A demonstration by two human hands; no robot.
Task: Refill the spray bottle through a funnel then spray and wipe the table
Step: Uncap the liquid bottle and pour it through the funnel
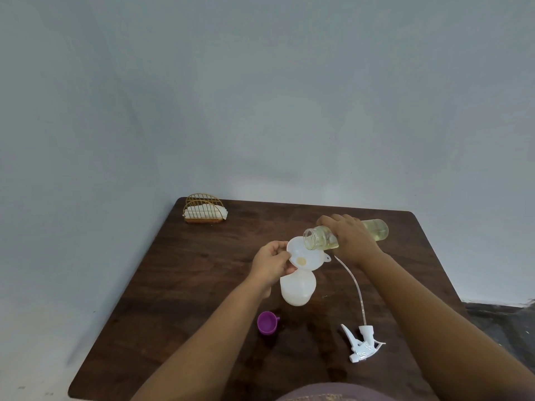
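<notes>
On the dark wood-grain tabletop (202, 285), the left hand (270, 263) pinches the rim of a translucent white plastic funnel (304, 257) seated in the frosted spray bottle (298, 287). The right hand (351, 235) grips a clear refill bottle (321, 237) of pale yellow liquid, tipped mouth-first over the funnel. The white trigger sprayer (362, 342) lies toward the near right edge.

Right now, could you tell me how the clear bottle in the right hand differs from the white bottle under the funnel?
The clear bottle is tipped nearly sideways in the air; the white spray bottle stands on the table. The clear bottle shows yellowish liquid inside; the white bottle is cloudy, its level unreadable. The right hand grips the clear bottle, while the left hand holds the funnel on the white one. Both are uncapped.
</notes>
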